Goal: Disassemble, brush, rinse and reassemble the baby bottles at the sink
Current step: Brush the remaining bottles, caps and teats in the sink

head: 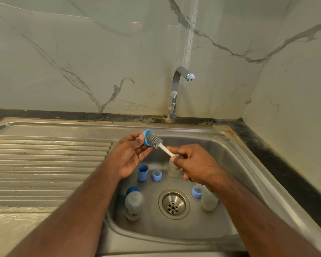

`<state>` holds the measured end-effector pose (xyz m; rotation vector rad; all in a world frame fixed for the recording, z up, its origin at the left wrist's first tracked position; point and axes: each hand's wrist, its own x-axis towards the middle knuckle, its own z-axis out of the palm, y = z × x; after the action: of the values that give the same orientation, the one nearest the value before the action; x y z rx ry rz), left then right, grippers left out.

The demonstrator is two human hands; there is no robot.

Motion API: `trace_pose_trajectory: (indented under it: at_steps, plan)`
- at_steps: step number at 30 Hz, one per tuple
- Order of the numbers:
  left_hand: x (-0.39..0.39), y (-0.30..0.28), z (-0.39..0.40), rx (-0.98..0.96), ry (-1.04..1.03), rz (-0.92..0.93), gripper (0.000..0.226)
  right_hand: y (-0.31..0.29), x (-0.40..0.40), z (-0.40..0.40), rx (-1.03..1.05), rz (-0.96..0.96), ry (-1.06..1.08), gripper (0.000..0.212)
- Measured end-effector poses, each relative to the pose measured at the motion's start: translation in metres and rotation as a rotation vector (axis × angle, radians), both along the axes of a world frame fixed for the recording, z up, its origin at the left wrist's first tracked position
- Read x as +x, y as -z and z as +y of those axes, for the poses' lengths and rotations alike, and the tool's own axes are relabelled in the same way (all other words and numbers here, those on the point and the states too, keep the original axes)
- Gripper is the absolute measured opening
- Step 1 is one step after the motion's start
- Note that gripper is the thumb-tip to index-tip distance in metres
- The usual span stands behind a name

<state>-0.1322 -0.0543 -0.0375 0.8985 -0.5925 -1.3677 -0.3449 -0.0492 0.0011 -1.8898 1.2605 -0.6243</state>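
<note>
Hands (132, 154) (191, 164) on collar (146, 137), brush (157, 141) inside

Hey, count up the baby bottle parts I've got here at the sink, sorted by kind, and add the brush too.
Bottle bodies: 3, at rear, front left and right.
Blue collars with nipples: 2 in the basin.
Blue collar in the left hand: 1.
Blue caps: 2.
Brush, right hand: 1.
Total: 9
</note>
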Motion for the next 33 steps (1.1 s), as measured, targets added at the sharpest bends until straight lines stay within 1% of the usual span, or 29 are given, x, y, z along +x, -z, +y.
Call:
trace_pose_trajectory:
  at_steps: [3,6,9,11,14,16,19,22,25,28,30,33]
  plan:
    - [0.000,0.000,0.001,0.007,-0.011,-0.020,0.025,-0.007,-0.007,-0.004,-0.024,0.057,-0.016,0.034]
    - [-0.004,-0.001,0.000,0.002,0.015,-0.032,0.027,-0.004,-0.007,-0.004,-0.027,0.029,0.049,0.034]
    - [-0.003,-0.002,0.001,0.000,-0.004,-0.011,0.026,0.000,0.000,0.001,-0.039,0.019,-0.008,0.035]
    - [-0.002,-0.001,0.002,0.002,-0.018,-0.004,0.027,-0.003,-0.002,-0.002,-0.059,0.068,-0.025,0.034]
    - [-0.005,-0.001,0.001,0.009,-0.010,-0.011,0.026,-0.006,-0.008,-0.009,-0.125,0.166,0.017,0.033]
    - [-0.009,-0.002,0.000,0.009,-0.011,-0.015,0.026,-0.002,-0.007,-0.008,-0.142,0.150,0.050,0.033]
    - [-0.007,-0.001,-0.001,0.015,-0.039,-0.007,0.025,0.003,-0.003,-0.006,-0.124,0.100,0.006,0.035]
    - [-0.005,0.000,-0.001,0.029,-0.066,-0.015,0.026,-0.002,-0.005,-0.008,-0.161,0.197,-0.016,0.033]
    - [-0.007,0.001,-0.001,0.035,-0.061,-0.050,0.026,-0.001,-0.006,-0.009,-0.271,0.309,0.049,0.033]
    - [-0.010,0.001,-0.001,0.036,-0.066,-0.092,0.025,0.001,-0.004,-0.006,-0.354,0.355,0.081,0.036]
    - [-0.011,0.001,-0.001,0.027,-0.074,-0.107,0.024,-0.001,-0.003,-0.007,-0.405,0.445,0.093,0.038]
    - [-0.009,0.000,-0.002,0.024,-0.090,-0.110,0.021,-0.003,-0.002,-0.007,-0.381,0.488,0.083,0.038]
